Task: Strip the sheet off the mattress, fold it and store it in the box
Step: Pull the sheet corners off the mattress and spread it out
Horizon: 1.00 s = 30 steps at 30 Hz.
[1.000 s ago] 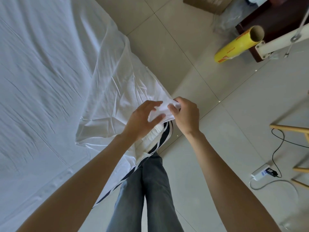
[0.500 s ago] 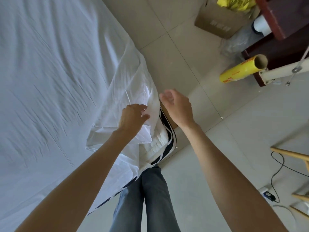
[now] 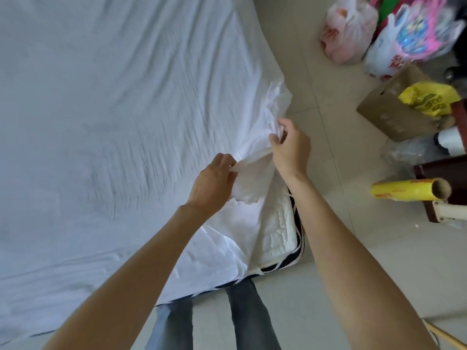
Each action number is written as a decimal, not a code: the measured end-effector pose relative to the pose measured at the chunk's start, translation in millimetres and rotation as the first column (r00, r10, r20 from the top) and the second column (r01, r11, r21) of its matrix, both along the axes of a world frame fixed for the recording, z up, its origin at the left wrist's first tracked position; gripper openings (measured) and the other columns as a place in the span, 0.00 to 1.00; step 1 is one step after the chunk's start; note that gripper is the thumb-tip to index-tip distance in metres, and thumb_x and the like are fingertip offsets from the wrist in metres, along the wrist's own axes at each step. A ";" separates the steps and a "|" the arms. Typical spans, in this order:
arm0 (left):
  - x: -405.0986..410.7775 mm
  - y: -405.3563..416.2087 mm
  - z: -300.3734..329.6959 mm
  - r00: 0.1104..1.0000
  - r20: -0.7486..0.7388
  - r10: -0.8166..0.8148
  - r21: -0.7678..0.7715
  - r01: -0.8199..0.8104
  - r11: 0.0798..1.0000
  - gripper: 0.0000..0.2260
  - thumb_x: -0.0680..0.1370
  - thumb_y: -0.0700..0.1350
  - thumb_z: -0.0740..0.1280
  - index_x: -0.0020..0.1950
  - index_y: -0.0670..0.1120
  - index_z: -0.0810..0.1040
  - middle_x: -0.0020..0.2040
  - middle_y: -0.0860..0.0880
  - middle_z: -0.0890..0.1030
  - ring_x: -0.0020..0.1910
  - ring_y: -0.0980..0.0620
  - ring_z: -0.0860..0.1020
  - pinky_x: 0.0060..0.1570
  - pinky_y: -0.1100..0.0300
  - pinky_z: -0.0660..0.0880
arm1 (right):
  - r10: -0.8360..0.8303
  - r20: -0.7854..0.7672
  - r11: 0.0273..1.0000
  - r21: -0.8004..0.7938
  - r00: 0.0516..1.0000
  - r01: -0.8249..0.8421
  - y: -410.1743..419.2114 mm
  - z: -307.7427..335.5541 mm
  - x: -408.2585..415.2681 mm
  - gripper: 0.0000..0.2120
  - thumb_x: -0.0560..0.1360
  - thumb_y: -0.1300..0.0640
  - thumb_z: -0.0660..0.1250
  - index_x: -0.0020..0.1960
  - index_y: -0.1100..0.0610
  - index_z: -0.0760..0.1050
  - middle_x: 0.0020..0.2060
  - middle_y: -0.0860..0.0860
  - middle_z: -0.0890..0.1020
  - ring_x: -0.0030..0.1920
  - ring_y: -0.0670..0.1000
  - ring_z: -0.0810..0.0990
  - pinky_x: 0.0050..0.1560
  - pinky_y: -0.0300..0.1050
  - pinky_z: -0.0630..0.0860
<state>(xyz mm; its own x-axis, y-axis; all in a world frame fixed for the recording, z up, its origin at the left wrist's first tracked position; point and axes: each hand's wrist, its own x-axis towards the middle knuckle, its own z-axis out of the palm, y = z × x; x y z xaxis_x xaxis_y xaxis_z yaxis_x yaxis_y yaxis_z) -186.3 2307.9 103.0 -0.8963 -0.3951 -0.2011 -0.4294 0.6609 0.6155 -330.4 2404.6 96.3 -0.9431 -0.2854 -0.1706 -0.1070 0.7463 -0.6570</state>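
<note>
A white sheet (image 3: 113, 122) covers most of the mattress and is wrinkled. Its near right corner is pulled back, baring the quilted white mattress corner (image 3: 280, 231) with dark edging. My left hand (image 3: 213, 184) pinches a bunched fold of the loose sheet. My right hand (image 3: 290, 150) grips the sheet's edge a little farther up, beside the mattress's right side. A brown cardboard box (image 3: 389, 114) stands on the floor at the right with a yellow bag in it.
Plastic bags (image 3: 394, 34) are piled at the upper right. A yellow roll of film (image 3: 409, 190) lies against dark wooden furniture (image 3: 444, 178). Beige tiled floor runs along the mattress's right side. My legs in jeans (image 3: 240, 317) stand at the mattress corner.
The view has swung up and right, bringing the bags and box into sight. My right hand, open half a second ago, has closed on the sheet's edge. Both hands moved farther up the mattress.
</note>
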 end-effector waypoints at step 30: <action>537.0 -314.9 -39.1 0.772 0.311 0.554 -0.133 -0.541 0.830 0.05 0.79 0.44 0.60 0.49 0.43 0.70 0.41 0.42 0.81 0.39 0.38 0.77 0.35 0.55 0.66 | 0.697 0.009 0.716 0.057 0.717 -0.696 -331.5 -44.9 495.9 0.15 0.76 0.58 0.64 0.61 0.62 0.71 0.47 0.58 0.82 0.48 0.60 0.80 0.49 0.55 0.74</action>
